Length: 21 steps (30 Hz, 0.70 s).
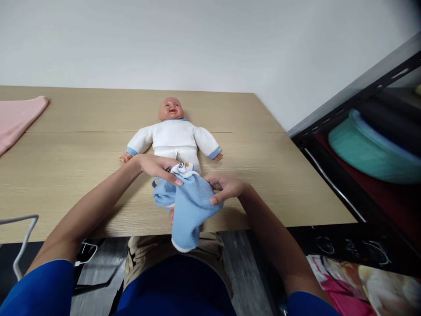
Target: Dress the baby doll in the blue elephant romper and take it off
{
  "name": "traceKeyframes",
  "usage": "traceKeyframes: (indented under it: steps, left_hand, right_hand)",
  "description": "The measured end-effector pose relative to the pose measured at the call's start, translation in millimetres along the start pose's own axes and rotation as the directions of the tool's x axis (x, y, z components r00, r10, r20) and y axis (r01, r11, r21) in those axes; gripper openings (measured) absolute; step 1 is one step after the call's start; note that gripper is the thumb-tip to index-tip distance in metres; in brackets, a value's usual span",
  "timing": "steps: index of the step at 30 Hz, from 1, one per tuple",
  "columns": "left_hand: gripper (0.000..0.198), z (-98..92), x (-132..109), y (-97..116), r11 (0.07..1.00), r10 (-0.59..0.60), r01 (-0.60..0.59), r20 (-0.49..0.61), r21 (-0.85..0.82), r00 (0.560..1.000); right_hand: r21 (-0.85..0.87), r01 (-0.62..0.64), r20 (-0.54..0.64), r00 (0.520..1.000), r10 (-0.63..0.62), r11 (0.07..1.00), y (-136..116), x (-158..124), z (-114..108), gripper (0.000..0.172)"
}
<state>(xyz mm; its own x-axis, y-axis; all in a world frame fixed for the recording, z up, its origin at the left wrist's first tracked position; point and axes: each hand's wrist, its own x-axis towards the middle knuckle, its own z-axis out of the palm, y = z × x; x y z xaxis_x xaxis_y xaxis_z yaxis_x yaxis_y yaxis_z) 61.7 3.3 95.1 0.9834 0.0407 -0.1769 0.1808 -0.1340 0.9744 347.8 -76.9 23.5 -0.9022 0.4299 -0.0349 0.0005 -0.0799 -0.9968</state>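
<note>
A baby doll (175, 134) in a white top and white trousers with blue cuffs lies on its back on the table, head toward the wall. Over its lower legs is a light-blue terry baby garment (194, 199) with white trim and a printed patch. My left hand (159, 169) grips the garment's upper edge between thumb and fingers. On its right side my right hand (225, 186) pinches the cloth, the fingers partly hidden behind it. One part hangs past the table's front edge. A bit of the doll's foot (171, 215) shows below the cloth.
A pink cloth (21, 118) lies at the left of the wooden table (263, 175). A grey bent tube (24, 245) stands at the lower left. To the right, a black shelf rack (332, 184) holds a teal basin (371, 149), with plastic-wrapped items (355, 281) lower down.
</note>
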Motion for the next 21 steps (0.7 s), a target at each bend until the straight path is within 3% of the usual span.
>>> traceKeyframes:
  steps: [2,4,8,11,14,18,21]
  left_hand:
    - [0.038,1.5,1.1,-3.9,0.999,-0.026,0.027,0.031,-0.03,0.999]
    - [0.04,4.0,2.2,-7.4,0.997,-0.058,0.061,0.063,-0.039,0.996]
    - [0.037,10.7,4.5,-8.6,0.995,-0.099,0.096,0.107,0.035,0.989]
    - [0.035,13.2,5.2,-8.2,0.997,-0.063,0.06,0.067,0.048,0.996]
    - [0.039,9.6,3.2,-13.5,0.999,-0.026,0.026,0.011,0.025,1.0]
    - [0.049,1.7,0.2,-26.6,0.999,-0.025,0.029,-0.114,0.036,0.993]
    - [0.052,2.0,2.4,-32.2,0.999,-0.027,0.031,-0.176,0.019,0.984]
  right_hand:
    - [-0.135,-0.07,0.082,0.993,0.081,0.988,-6.0,-3.3,-2.3,0.046]
    - [-0.21,-0.061,0.097,0.992,0.083,0.976,-9.4,-5.8,-2.1,0.047]
    - [-0.076,0.055,-0.132,0.989,-0.065,0.996,-9.8,-8.1,3.4,0.056]
    - [-0.057,0.083,-0.25,0.964,-0.095,0.995,-10.1,-7.0,4.6,0.068]
    - [-0.094,0.059,-0.208,0.975,-0.077,0.994,-9.8,-4.7,1.8,0.073]
    - [-0.057,-0.026,-0.114,0.993,0.02,0.998,-0.3,-5.0,-3.2,0.099]
    - [-0.049,-0.103,-0.049,0.994,0.1,0.993,9.7,-7.7,-5.3,0.107]
